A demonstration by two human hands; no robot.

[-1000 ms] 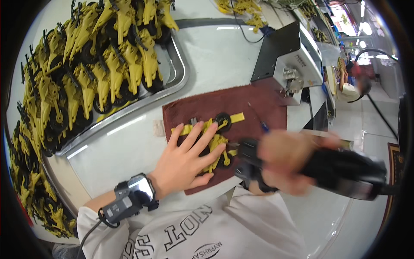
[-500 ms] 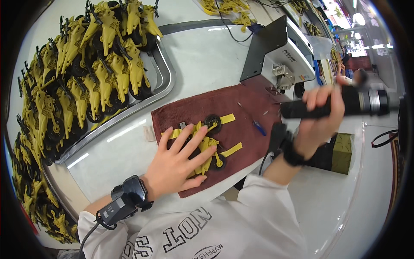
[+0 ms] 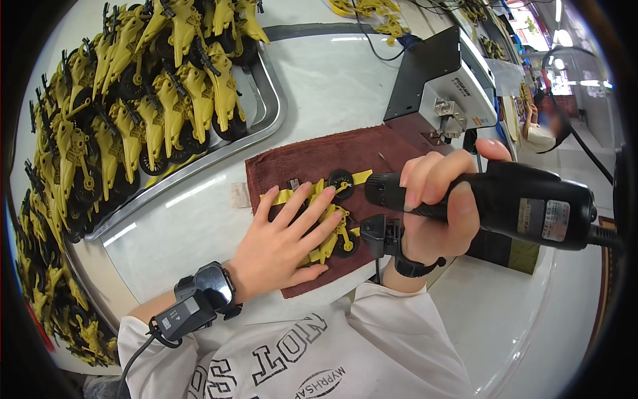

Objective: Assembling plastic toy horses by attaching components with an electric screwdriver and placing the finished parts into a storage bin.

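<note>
A yellow and black toy motorcycle (image 3: 330, 223) with dark wheels lies on a dark red cloth (image 3: 292, 166). Flat across it rests my left hand (image 3: 276, 246), fingers spread and pressing it from above; the palm hides part of the body. My right hand (image 3: 435, 206) is wrapped round a black corded electric screwdriver (image 3: 525, 206), held level with its nose pointing left toward the toy's wheel (image 3: 341, 183). Whether its bit touches the toy I cannot tell. Most of a small hand screwdriver on the cloth is hidden behind my right hand.
A metal tray (image 3: 274, 110) heaped with similar yellow toy motorcycles (image 3: 169, 106) fills the far left. Beyond the cloth stands a black and white bench machine (image 3: 458, 80). A dark box with an olive side (image 3: 525, 254) is at the right. More yellow parts (image 3: 379, 13) lie far back.
My right hand has brought the electric screwdriver left and nearer, so its nose is now over the cloth beside the toy. My left hand stays spread on the toy. The view has shifted slightly.
</note>
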